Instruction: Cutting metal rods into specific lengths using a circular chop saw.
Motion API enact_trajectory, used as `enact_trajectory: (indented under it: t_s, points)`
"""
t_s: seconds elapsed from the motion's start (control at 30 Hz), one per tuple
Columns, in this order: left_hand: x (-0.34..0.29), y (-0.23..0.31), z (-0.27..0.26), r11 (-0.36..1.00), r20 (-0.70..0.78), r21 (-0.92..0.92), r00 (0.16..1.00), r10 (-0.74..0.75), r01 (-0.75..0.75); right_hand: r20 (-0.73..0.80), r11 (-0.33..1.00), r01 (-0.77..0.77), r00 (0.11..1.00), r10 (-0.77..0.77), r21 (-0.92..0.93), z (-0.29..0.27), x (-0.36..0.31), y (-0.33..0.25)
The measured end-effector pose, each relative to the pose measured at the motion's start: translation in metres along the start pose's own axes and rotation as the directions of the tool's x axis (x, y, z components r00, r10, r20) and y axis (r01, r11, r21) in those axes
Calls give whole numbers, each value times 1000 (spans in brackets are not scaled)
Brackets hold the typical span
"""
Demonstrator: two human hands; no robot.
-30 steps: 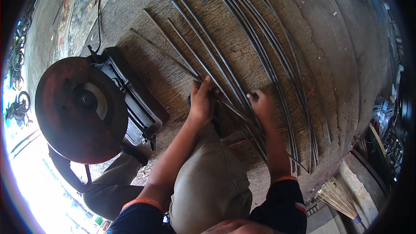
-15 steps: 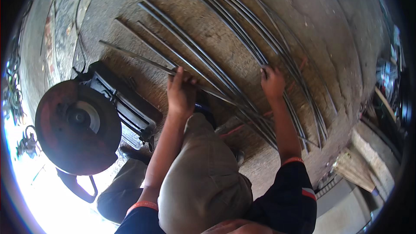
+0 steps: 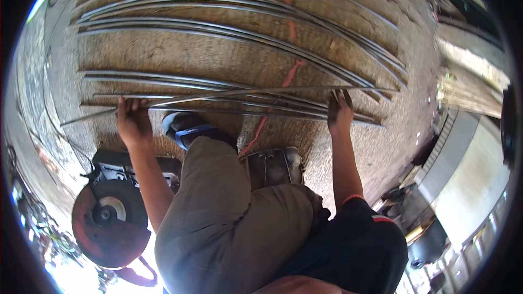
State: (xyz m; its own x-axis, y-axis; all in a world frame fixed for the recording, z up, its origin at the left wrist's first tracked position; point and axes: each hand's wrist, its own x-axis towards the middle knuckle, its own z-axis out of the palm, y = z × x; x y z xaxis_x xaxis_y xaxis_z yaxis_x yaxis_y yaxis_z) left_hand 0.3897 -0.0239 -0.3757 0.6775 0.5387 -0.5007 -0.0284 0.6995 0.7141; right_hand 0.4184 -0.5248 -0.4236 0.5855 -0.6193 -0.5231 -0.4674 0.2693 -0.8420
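Observation:
A long, thin metal rod (image 3: pixel 234 92) stretches from left to right between my hands, above other rods on the floor. My left hand (image 3: pixel 134 122) is closed around it toward its left end, which sticks out past the fingers. Farther right, my right hand (image 3: pixel 341 113) is closed on the same rod, its fingertips at the metal. Just beyond and beneath it lies a group of similar rods (image 3: pixel 190 80), partly crossed by the held one. Behind my left forearm stands a cut-off saw (image 3: pixel 90 223) with a large dark disc guard.
More rods (image 3: pixel 180 23) lie farther off on the rough concrete floor (image 3: pixel 180 51). A red line (image 3: pixel 262 128) crosses the floor. My sandalled foot (image 3: pixel 188 129) is close to the near rods. A dark boxy object (image 3: pixel 274 167) sits by my knee. At right is a straw broom (image 3: pixel 468 95).
The view has turned, so the rods run left to right now. My right hand has gone from the farther rods to the rod in my left hand. The hands are wider apart.

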Motion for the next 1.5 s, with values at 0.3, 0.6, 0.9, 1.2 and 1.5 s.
enact_trajectory:
  t_s: [0.3,0.6,0.9,1.2,1.5]
  points:
    - [52,58,-72,962,238,195,942,-237,192,86,999,-35,996,33,18,-32,17,28]
    - [1,57,-42,923,-57,364,992,-110,123,554,128,675,686,-472,-726,-94,34,33]
    - [-13,61,-55,928,-19,315,979,-201,197,206,646,423,899,-386,-635,-93,55,-2]
    - [-5,59,-46,942,10,278,980,-199,189,308,217,428,849,-429,-878,-91,83,10]
    - [-12,53,-22,936,133,251,949,-287,248,206,100,287,851,-484,-953,-83,86,-10]
